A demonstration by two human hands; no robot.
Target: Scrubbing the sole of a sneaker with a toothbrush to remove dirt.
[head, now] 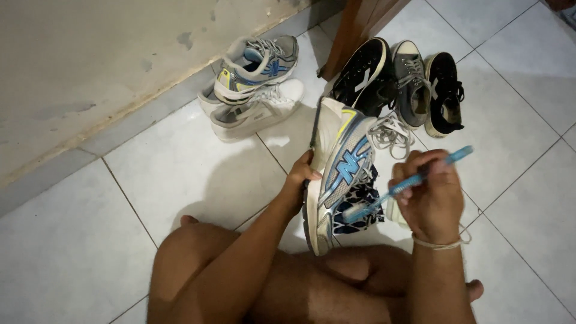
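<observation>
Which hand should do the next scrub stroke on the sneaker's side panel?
Right, likely. The right hand already holds the blue toothbrush, its bristle end against the silver-and-blue sneaker. The left hand grips the sneaker's sole edge, propping it on its side, so it is busy steadying.

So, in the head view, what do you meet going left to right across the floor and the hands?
Stacked pair of grey and white sneakers → left hand → held silver-and-blue running shoe → right hand gripping a blue toothbrush.
</observation>
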